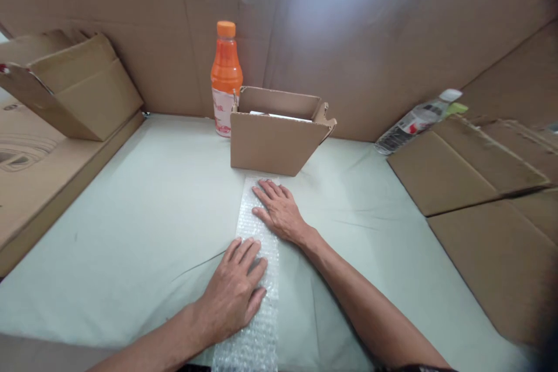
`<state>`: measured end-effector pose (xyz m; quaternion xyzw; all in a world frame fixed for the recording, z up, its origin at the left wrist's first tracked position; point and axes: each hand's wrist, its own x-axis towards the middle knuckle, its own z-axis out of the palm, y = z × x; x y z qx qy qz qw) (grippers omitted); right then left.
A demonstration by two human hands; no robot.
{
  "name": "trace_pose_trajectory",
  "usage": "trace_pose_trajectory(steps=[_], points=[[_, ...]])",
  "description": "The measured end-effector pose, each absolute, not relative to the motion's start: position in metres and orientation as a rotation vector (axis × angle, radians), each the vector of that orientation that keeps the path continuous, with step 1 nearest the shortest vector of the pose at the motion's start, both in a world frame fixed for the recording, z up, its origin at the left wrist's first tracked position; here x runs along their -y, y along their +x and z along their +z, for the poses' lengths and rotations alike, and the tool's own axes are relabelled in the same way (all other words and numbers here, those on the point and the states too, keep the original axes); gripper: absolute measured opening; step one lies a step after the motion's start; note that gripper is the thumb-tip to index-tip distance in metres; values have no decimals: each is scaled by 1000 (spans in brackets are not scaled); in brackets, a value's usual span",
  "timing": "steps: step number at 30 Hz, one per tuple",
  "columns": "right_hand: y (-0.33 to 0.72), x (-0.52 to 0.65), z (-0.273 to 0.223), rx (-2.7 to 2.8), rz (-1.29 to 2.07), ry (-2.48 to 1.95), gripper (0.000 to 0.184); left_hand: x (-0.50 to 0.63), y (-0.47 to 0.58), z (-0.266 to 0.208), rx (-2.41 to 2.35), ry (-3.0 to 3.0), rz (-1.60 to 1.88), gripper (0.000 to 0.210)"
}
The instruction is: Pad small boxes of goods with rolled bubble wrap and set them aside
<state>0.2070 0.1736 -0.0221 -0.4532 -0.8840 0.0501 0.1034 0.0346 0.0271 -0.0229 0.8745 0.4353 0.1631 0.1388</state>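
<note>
Running lengthwise from near edge of table (131,215) toward box (270,142), bubble wrap (269,253) lay under right hand (279,209) near far end, left hand (239,285) closer in; both palms-down, fingers loosely spread, gripping nothing.

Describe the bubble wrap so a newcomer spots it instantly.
On the pale green cloth, find the open box by the orange bottle. Just in front, the bubble wrap runs toward the camera under the left hand and right hand. It's the clear, bubbled strip; box and cloth are opaque.
</note>
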Motion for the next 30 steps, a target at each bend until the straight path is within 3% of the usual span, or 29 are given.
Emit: trace_pose_trajectory(steps=[6, 9, 12, 16, 22, 27, 30], points=[[227, -185, -15, 2427, 133, -1501, 45, -36, 28, -20, -1215, 2439, 479, 44], [258, -128, 1, 2424, 216, -1299, 45, -42, 10, -10, -1139, 2319, 609, 42], [281, -45, 17, 2569, 357, -1032, 55, -37, -11, 0, -1063, 2168, 816, 43], [277, 43, 11, 2781, 435, -910, 68, -14, -27, 8, -888, 1978, 738, 44], [238, 52, -15, 2489, 412, -937, 39, 3, -33, 7, -976, 1754, 502, 49], [225, 14, -3, 2030, 705, -1173, 19, 4, -36, 14, -966, 1556, 577, 68], [225, -16, -5, 1924, 828, -1367, 16, -4, -19, 10, -1248, 1603, 655, 57]])
